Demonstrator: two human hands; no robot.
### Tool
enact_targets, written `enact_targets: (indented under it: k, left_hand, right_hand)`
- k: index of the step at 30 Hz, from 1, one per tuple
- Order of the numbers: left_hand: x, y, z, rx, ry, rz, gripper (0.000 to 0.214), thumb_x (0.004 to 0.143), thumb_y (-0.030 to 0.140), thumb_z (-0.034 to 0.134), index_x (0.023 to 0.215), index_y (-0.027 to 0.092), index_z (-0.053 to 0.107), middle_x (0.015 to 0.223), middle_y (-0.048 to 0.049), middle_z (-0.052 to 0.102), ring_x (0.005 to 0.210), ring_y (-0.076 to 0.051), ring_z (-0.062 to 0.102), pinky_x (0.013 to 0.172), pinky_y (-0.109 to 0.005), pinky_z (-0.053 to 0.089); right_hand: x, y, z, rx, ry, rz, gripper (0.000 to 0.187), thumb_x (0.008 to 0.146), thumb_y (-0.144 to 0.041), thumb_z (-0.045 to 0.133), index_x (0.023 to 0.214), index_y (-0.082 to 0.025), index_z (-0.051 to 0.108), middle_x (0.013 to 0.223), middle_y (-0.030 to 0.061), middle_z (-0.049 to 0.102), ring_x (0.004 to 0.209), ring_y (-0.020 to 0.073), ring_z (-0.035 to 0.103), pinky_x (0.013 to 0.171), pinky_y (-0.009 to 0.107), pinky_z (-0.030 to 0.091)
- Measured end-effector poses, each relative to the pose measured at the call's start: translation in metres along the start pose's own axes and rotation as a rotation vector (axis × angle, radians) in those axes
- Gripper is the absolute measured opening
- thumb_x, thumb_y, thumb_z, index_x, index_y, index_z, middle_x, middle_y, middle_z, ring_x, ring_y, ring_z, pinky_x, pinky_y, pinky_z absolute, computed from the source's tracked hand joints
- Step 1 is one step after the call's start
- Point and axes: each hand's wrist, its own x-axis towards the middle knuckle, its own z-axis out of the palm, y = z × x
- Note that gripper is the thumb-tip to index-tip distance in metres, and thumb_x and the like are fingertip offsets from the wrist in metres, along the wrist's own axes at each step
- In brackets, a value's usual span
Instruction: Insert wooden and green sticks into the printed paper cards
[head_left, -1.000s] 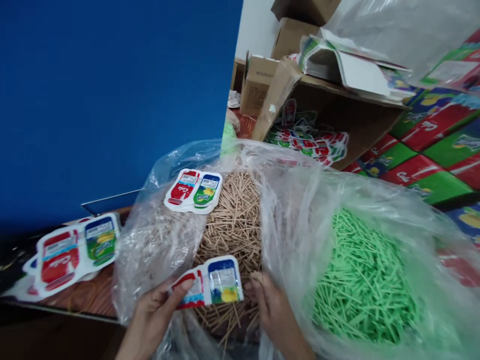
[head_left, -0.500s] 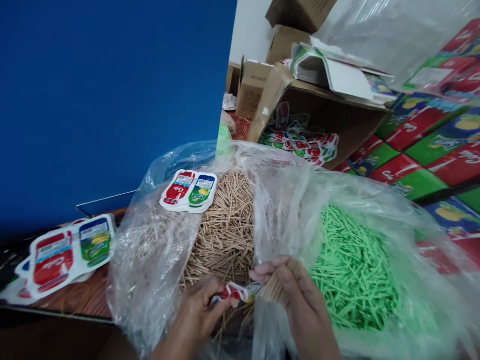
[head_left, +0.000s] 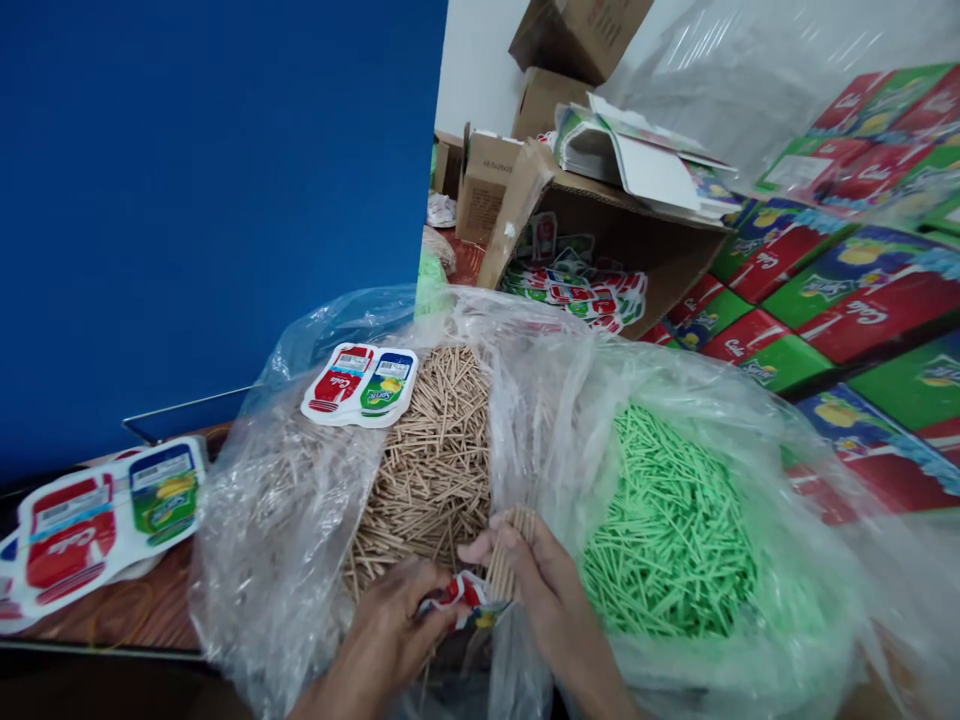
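Note:
My left hand [head_left: 394,625] pinches a small printed packet [head_left: 466,590] in red, green and white, at the near edge of the brown sticks [head_left: 439,460]. Closed around a bundle of thin brown sticks [head_left: 501,572] is my right hand [head_left: 547,600]. The bundle stands nearly upright, its lower ends at the packet; whether they are inside it I cannot tell. Flat printed cola and lemon-drink packets [head_left: 360,385] lie on the plastic bag [head_left: 277,500] around the brown sticks. Green sticks [head_left: 667,530] fill another clear bag to the right.
More flat printed packets [head_left: 105,530] rest on the wooden tabletop [head_left: 120,612] at left. A blue panel [head_left: 210,200] rises behind. A tilted cardboard box [head_left: 517,215] holds many packets, with printed boxes [head_left: 817,300] stacked at right.
The bundle in my right hand has turned from slanted to nearly upright and come closer to the packet. My left hand keeps its pinch. The view has shifted slightly right.

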Motion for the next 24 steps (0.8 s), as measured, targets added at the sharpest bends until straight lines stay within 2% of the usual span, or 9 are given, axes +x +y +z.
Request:
enact_targets:
  k: [5, 8, 11, 13, 15, 18, 22, 24]
  left_hand:
    - [0.0, 0.002, 0.002, -0.051, -0.123, 0.03, 0.009, 0.085, 0.023, 0.064, 0.078, 0.021, 0.059, 0.069, 0.0027, 0.067, 0.06, -0.012, 0.062, 0.058, -0.018, 0.047]
    - [0.003, 0.007, 0.0, -0.111, -0.105, -0.028, 0.011, 0.082, 0.021, 0.066, 0.073, 0.021, 0.061, 0.067, 0.0024, 0.067, 0.06, -0.013, 0.061, 0.058, -0.019, 0.046]
    - [0.002, 0.01, 0.001, -0.329, -0.076, -0.268, 0.012, 0.078, 0.023, 0.069, 0.068, 0.02, 0.063, 0.064, 0.0025, 0.066, 0.059, -0.014, 0.059, 0.058, -0.02, 0.046]
    - [-0.001, 0.008, 0.004, -0.572, -0.068, -0.494, 0.014, 0.078, 0.027, 0.069, 0.068, 0.019, 0.065, 0.062, 0.0027, 0.065, 0.059, -0.014, 0.059, 0.056, -0.02, 0.046]
    - [-0.007, 0.003, 0.008, -0.75, -0.023, -0.635, 0.017, 0.078, 0.033, 0.068, 0.068, 0.019, 0.066, 0.064, 0.0022, 0.065, 0.06, -0.015, 0.059, 0.057, -0.021, 0.047]
    - [-0.013, -0.002, 0.013, -0.817, 0.033, -0.638, 0.021, 0.077, 0.04, 0.068, 0.076, 0.019, 0.069, 0.076, 0.0003, 0.069, 0.073, -0.017, 0.062, 0.066, -0.023, 0.049]
    - [-0.015, -0.002, 0.011, -0.75, -0.069, -0.527, 0.025, 0.082, 0.041, 0.062, 0.075, 0.019, 0.072, 0.072, 0.0, 0.069, 0.069, -0.016, 0.06, 0.066, -0.022, 0.048]
    - [-0.015, -0.001, 0.007, -0.718, -0.107, -0.475, 0.03, 0.085, 0.043, 0.059, 0.074, 0.018, 0.072, 0.069, 0.0001, 0.068, 0.066, -0.015, 0.058, 0.065, -0.022, 0.047]
  right_hand:
    - [0.008, 0.003, 0.015, 0.07, -0.109, 0.034, 0.045, 0.085, -0.063, 0.048, 0.091, -0.019, 0.054, 0.084, 0.007, 0.073, 0.083, 0.021, 0.068, 0.081, 0.034, 0.051]
    - [0.014, 0.005, 0.022, 0.186, -0.175, 0.082, 0.046, 0.083, -0.065, 0.05, 0.092, -0.02, 0.049, 0.084, 0.0066, 0.072, 0.082, 0.0214, 0.07, 0.076, 0.034, 0.053]
    - [0.013, 0.004, 0.022, 0.201, -0.196, 0.073, 0.041, 0.087, -0.061, 0.047, 0.094, -0.021, 0.048, 0.091, 0.0079, 0.072, 0.088, 0.0217, 0.07, 0.078, 0.035, 0.053]
    - [0.008, 0.0, 0.016, 0.082, -0.204, -0.01, 0.035, 0.093, -0.054, 0.043, 0.096, -0.021, 0.052, 0.099, 0.0084, 0.071, 0.094, 0.0203, 0.068, 0.086, 0.036, 0.05]
    - [0.003, -0.006, 0.009, -0.065, -0.242, -0.122, 0.028, 0.096, -0.043, 0.042, 0.097, -0.02, 0.058, 0.103, 0.0076, 0.07, 0.103, 0.0193, 0.064, 0.095, 0.036, 0.045]
    - [-0.001, -0.012, 0.002, -0.149, -0.294, -0.222, 0.021, 0.096, -0.03, 0.045, 0.097, -0.021, 0.064, 0.103, 0.0058, 0.07, 0.111, 0.0189, 0.06, 0.097, 0.033, 0.043]
    - [-0.004, -0.013, 0.006, -0.276, -0.281, -0.267, 0.022, 0.094, -0.02, 0.046, 0.099, -0.021, 0.067, 0.103, 0.0058, 0.07, 0.105, 0.0183, 0.062, 0.094, 0.031, 0.045]
    - [-0.006, -0.012, 0.01, -0.327, -0.292, -0.302, 0.022, 0.093, -0.018, 0.046, 0.1, -0.02, 0.067, 0.105, 0.0064, 0.07, 0.108, 0.0191, 0.061, 0.096, 0.032, 0.043]
